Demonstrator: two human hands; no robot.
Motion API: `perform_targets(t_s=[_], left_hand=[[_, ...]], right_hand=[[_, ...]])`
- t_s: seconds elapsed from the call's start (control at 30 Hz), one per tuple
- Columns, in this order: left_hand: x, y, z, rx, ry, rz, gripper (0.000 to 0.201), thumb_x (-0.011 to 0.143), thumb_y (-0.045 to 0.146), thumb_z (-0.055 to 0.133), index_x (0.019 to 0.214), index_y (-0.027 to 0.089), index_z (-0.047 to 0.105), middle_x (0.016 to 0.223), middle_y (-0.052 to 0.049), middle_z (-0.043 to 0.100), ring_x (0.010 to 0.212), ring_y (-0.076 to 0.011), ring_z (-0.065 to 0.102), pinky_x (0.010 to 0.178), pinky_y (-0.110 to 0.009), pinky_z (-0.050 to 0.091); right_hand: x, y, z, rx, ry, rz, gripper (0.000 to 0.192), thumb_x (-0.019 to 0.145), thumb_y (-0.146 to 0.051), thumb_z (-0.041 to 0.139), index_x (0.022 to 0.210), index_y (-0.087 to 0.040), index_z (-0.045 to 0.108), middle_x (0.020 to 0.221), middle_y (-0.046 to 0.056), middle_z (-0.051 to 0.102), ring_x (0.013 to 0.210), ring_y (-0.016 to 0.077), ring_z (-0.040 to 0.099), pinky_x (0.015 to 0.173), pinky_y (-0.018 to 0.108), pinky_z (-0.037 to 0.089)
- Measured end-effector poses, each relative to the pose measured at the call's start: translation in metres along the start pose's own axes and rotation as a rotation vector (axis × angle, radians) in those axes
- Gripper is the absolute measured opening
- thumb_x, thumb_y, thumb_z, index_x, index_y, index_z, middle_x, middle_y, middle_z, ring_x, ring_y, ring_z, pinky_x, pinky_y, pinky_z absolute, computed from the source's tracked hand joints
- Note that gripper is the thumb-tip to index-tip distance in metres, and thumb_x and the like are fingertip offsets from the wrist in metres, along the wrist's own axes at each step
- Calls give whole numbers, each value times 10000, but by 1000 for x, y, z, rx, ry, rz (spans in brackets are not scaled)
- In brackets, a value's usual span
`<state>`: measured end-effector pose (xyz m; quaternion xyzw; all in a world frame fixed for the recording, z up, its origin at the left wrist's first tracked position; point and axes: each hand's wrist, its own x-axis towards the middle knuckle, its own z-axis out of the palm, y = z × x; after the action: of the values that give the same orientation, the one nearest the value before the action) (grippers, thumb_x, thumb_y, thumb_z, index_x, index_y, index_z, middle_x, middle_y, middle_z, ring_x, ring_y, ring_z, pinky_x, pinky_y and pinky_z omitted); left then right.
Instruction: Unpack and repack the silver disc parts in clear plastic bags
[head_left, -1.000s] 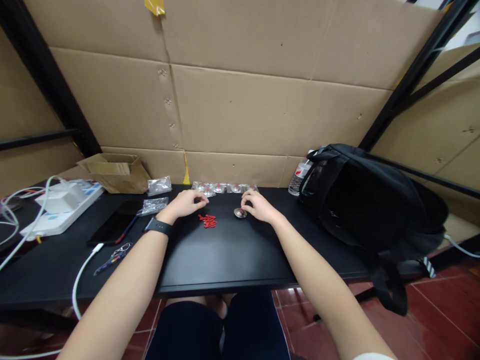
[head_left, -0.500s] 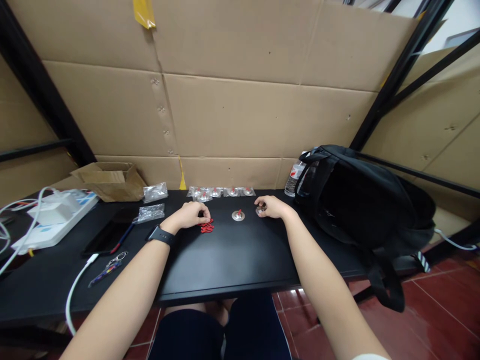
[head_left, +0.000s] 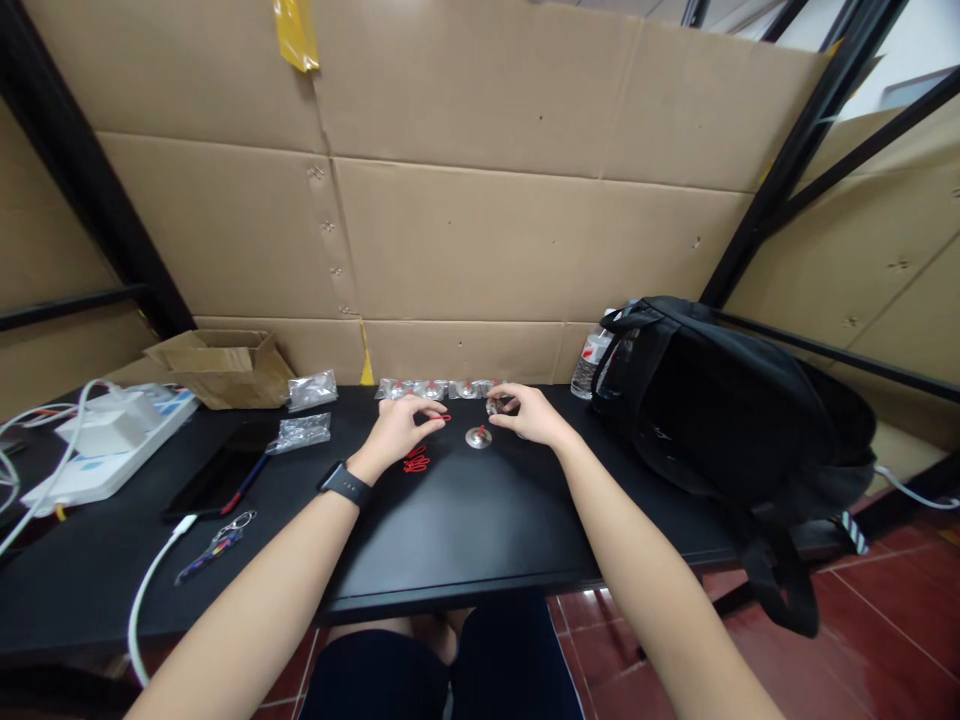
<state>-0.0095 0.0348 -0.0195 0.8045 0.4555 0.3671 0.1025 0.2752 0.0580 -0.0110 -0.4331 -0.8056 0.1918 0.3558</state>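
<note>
The left hand (head_left: 401, 428) is pinching a thin red loop (head_left: 441, 418) just above the black worktop (head_left: 465, 520), while the right hand (head_left: 529, 413) is gripping a small metal disc (head_left: 495, 406) in narrowed fingers. Another disc (head_left: 478, 437) is sitting between them with red on top. 4 or so bagged pieces (head_left: 439, 389) are lying behind; a pile of red loops (head_left: 415, 461) is waiting, so much looks undone.
</note>
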Motion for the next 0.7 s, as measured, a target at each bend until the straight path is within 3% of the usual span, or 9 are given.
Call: perform_targets(t_s=[0.3, 0.47, 0.7], left_hand=[[-2, 19, 3, 74, 82, 28, 145, 930, 364, 650, 902, 300, 777, 1041, -9, 771, 1054, -240, 651, 979, -427, 373], [-4, 24, 8, 95, 145, 9, 135, 928, 325, 638, 901, 288, 765, 1250, -27, 667, 1184, -266, 593, 993, -455, 331], [-5, 28, 10, 130, 205, 16, 104, 912, 311, 660, 881, 287, 756, 1237, -39, 628, 1213, -268, 545, 984, -455, 321]], right_hand=[[-2, -39, 48, 379, 84, -121, 462, 749, -349, 809, 1178, -251, 665, 1224, 82, 690, 996, 224, 708, 698, 286, 579], [-4, -44, 55, 495, 67, -90, 497, 721, -369, 834, 1169, -247, 660, 1222, 87, 682, 1026, 240, 714, 717, 296, 598], [-4, -47, 59, 641, 54, -38, 467, 723, -371, 835, 1127, -229, 649, 1226, 94, 682, 1035, 236, 716, 741, 293, 606]])
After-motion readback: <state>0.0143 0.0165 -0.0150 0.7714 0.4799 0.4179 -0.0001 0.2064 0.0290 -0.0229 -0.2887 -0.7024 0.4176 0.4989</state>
